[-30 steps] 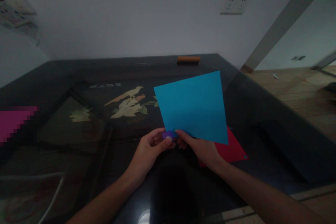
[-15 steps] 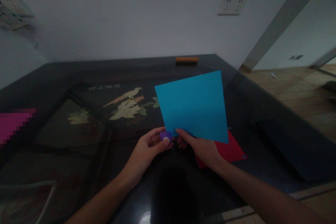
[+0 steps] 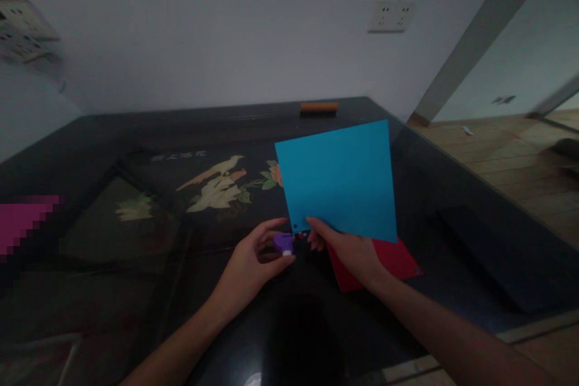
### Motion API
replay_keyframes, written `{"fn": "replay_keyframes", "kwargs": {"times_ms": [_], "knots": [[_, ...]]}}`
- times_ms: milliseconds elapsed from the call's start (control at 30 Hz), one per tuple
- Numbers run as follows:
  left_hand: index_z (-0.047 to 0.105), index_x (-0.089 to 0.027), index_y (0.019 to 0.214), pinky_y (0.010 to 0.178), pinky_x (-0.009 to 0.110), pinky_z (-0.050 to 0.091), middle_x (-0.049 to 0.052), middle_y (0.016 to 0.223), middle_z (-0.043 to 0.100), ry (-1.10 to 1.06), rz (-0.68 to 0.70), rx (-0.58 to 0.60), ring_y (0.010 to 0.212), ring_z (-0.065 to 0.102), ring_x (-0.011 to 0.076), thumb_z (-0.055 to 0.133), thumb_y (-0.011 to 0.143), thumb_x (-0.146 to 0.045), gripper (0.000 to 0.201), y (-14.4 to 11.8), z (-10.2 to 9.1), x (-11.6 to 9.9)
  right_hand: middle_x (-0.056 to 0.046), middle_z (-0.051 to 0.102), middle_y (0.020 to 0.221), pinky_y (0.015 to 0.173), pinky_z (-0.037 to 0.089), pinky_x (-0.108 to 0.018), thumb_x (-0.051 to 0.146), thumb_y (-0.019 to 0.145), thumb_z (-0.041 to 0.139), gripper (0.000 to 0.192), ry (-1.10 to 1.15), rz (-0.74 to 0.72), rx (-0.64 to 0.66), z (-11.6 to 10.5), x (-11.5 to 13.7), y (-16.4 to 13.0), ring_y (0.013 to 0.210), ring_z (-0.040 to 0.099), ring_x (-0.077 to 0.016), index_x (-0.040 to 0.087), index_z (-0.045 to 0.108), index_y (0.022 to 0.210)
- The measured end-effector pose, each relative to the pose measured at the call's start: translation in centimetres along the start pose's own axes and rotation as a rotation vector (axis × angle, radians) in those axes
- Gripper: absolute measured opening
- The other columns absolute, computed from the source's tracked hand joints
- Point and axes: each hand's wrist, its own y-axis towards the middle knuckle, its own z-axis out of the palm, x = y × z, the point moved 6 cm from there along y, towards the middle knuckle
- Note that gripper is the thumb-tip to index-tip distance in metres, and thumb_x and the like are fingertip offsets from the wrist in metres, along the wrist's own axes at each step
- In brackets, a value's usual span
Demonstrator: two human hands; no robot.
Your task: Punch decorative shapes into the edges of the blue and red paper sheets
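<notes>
My left hand (image 3: 256, 256) is closed around a small purple craft punch (image 3: 283, 243) with a white part at its front. In my right hand (image 3: 337, 244) a sheet of blue paper (image 3: 339, 181) is pinched near its lower left corner and held up at a tilt. A tiny dark star-shaped hole shows in that corner, beside the punch. Under my right hand, a red sheet of paper (image 3: 393, 259) lies on the table with a small mark at its right corner. Small red and pale bits (image 3: 301, 235) show between my hands, too small to make out.
The dark glossy table (image 3: 235, 313) carries a bird-and-flower picture (image 3: 219, 184). An orange-brown bar (image 3: 319, 107) lies at its back edge by the wall. A dark flat object (image 3: 493, 259) lies at the right. A pixelated pink patch (image 3: 27, 220) is at the left.
The punch has come slightly away from the blue paper's corner, where a star-shaped hole now shows. The paper has shifted a little to the right.
</notes>
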Motion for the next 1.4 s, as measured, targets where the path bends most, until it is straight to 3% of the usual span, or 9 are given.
{"fn": "replay_keyframes", "kwargs": {"times_ms": [367, 600, 833, 1000, 1233, 1400], "knots": [[0.058, -0.025, 0.116, 0.090, 0.036, 0.047, 0.004, 0.107, 0.067, 0.245, 0.247, -0.011, 0.103, 0.060, 0.0215, 0.061, 0.069, -0.010, 0.049, -0.4, -0.1, -1.4, 0.001, 0.064, 0.058, 0.067, 0.048, -0.028, 0.046, 0.077, 0.056, 0.033, 0.046, -0.054, -0.038, -0.8, 0.1, 0.4, 0.057, 0.061, -0.0145, 0.022, 0.060, 0.056], [0.064, -0.021, 0.099, 0.091, 0.036, 0.047, 0.005, 0.103, 0.068, 0.282, 0.197, -0.073, 0.096, 0.063, 0.0219, 0.067, 0.071, -0.024, 0.028, -0.1, -1.8, -2.1, 0.002, 0.062, 0.056, 0.069, 0.047, -0.029, 0.045, 0.080, 0.054, 0.035, 0.008, -0.073, -0.045, -1.2, 0.5, 0.5, 0.056, 0.060, -0.0137, 0.022, 0.058, 0.054], [0.067, -0.019, 0.094, 0.084, 0.035, 0.049, 0.006, 0.096, 0.067, 0.287, 0.150, -0.050, 0.090, 0.063, 0.0227, 0.070, 0.070, -0.031, 0.027, 0.5, -3.3, -2.2, 0.002, 0.062, 0.057, 0.068, 0.047, -0.028, 0.043, 0.080, 0.054, 0.034, -0.005, -0.047, -0.107, -2.0, 1.4, 0.3, 0.057, 0.061, -0.0133, 0.022, 0.058, 0.054], [0.066, -0.018, 0.093, 0.082, 0.036, 0.049, 0.006, 0.093, 0.070, 0.187, 0.018, -0.016, 0.087, 0.064, 0.0236, 0.065, 0.075, -0.042, 0.030, 0.8, -2.9, -0.8, 0.002, 0.062, 0.057, 0.071, 0.048, -0.029, 0.038, 0.080, 0.054, 0.034, 0.007, -0.041, -0.151, -2.6, 2.0, 0.4, 0.058, 0.062, -0.0136, 0.021, 0.057, 0.051], [0.061, -0.014, 0.095, 0.098, 0.038, 0.043, 0.014, 0.108, 0.068, -0.303, -0.172, -0.008, 0.104, 0.062, 0.0237, 0.060, 0.081, -0.042, 0.031, 1.0, -2.1, 1.5, 0.000, 0.066, 0.060, 0.069, 0.050, -0.027, 0.035, 0.083, 0.048, 0.031, -0.075, -0.148, -0.136, -3.1, 2.7, 0.5, 0.060, 0.064, -0.0144, 0.020, 0.061, 0.058], [0.059, -0.014, 0.093, 0.099, 0.040, 0.043, 0.015, 0.105, 0.069, -0.380, -0.172, 0.016, 0.104, 0.063, 0.0248, 0.060, 0.083, -0.040, 0.028, 1.1, -0.7, 1.5, -0.001, 0.067, 0.062, 0.066, 0.050, -0.024, 0.031, 0.084, 0.047, 0.031, -0.094, -0.158, -0.126, -3.3, 2.9, 0.4, 0.060, 0.064, -0.0136, 0.021, 0.062, 0.059]]}}
